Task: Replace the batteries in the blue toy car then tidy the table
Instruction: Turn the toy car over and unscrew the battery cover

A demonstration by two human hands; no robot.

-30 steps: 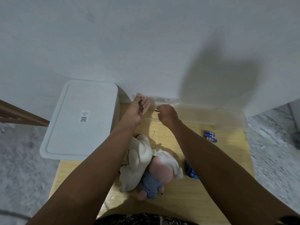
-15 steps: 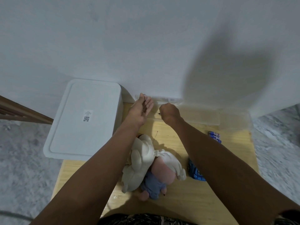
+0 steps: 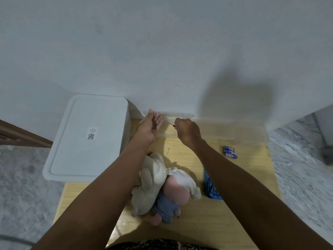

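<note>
The blue toy car (image 3: 210,188) lies on the wooden table (image 3: 243,177), half hidden under my right forearm. Three blue batteries (image 3: 230,152) lie side by side near the table's right edge. A clear plastic box (image 3: 212,129) stands at the back against the wall. My left hand (image 3: 150,126) is open, fingers spread, at the box's left end, with something thin and dark across its palm. My right hand (image 3: 188,131) is closed on a thin dark tool (image 3: 170,123), likely a small screwdriver, its tip pointing at my left hand.
A large white lidded bin (image 3: 86,138) stands left of the table. Two soft toys lie in the table's middle, a cream plush (image 3: 153,179) and a pink and blue doll (image 3: 173,197). A thin pin (image 3: 167,153) lies behind them. Marbled floor surrounds the table.
Both hands have stayed at the clear box's left end. My left hand has opened out wider and the thin tool's tip now shows beyond my right fist.
</note>
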